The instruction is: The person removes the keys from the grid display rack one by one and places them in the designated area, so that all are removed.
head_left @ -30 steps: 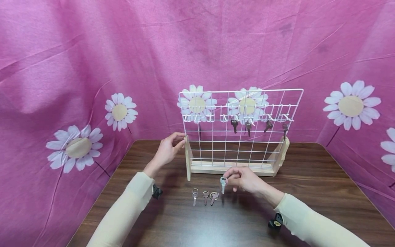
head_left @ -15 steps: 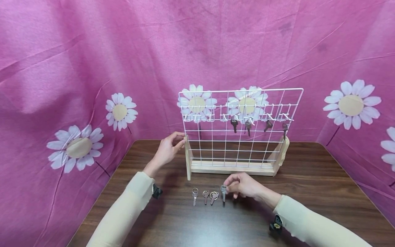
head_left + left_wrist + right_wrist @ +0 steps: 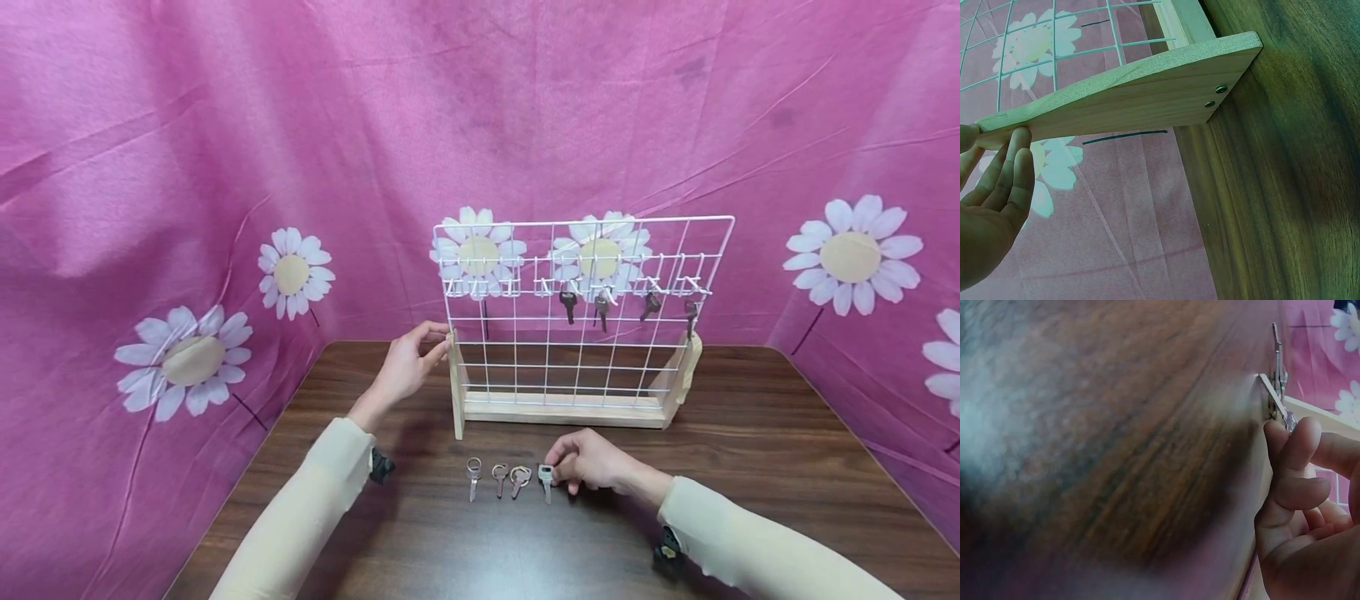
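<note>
My right hand pinches a silver key by its head, low over the table. In the right wrist view the thumb and a finger meet on the key, whose blade tip slants down to the wood. To its left, 3 more keys with rings lie in a row. My left hand grips the upper end of the wooden side panel of a white wire grid rack. Several dark keys hang from hooks on the rack's right half.
The rack stands on a dark wood table, its wooden base bar behind the row of keys. Hooks on the left half hold no keys. A pink cloth with daisies surrounds the table's back and sides.
My right hand has lowered the key toward the table, beside the row of keys. The left hand stays on the side panel.
</note>
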{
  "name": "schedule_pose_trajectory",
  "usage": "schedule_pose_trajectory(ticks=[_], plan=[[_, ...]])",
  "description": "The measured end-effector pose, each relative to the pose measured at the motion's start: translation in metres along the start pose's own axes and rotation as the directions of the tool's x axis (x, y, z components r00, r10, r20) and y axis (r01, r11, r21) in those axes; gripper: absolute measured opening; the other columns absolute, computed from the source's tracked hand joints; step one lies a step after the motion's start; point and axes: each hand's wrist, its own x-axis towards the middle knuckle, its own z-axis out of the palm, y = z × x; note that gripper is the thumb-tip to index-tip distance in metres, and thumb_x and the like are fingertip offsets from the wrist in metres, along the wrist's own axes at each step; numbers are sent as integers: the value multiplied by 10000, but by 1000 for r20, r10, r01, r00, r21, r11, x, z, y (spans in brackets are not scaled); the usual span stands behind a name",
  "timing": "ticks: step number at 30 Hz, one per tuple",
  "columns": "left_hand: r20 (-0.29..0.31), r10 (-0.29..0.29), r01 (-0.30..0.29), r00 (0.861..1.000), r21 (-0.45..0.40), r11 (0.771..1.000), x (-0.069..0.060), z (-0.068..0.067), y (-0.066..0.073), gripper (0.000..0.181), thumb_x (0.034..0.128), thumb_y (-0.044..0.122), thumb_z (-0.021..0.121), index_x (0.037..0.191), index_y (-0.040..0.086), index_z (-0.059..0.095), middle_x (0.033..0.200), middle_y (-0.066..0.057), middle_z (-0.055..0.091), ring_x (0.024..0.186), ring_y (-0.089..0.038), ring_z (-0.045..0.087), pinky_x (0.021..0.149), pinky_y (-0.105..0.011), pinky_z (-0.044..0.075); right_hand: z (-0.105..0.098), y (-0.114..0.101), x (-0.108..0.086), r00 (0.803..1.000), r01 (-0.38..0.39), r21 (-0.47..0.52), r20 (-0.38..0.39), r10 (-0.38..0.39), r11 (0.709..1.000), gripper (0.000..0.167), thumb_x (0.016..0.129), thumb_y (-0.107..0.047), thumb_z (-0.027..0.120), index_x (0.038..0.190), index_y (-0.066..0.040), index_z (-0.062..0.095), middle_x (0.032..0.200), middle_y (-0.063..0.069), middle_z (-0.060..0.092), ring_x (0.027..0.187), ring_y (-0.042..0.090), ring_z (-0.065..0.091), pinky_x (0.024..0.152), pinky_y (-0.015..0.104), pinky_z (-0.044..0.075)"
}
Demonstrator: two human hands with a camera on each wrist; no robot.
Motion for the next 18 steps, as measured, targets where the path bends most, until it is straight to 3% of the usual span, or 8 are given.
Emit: schedule_pose_trajectory(ticks=[11, 18], plan=[[2, -12, 12, 1000, -18, 1000, -1, 0, 1, 243, 986, 136, 633, 1212, 47, 638, 1127, -200, 733, 878, -317, 752, 801, -493, 623, 3, 5, 2, 997, 50, -102, -54, -56, 993, 121, 785, -26, 718, 900, -2, 691, 611, 14, 648, 470, 90, 578, 417, 176, 343], [-2, -4, 4, 1000, -7, 1000, 0, 1, 0, 241, 987, 141, 633, 1211, 53, 639, 1125, -194, 735, 886, -332, 750, 779, -433, 635, 2, 7, 2, 995, 64, -140, -66, -74, 988, 111, 788, -40, 718, 888, 4, 695, 639, 47, 665, 476, 103, 586, 473, 211, 441]])
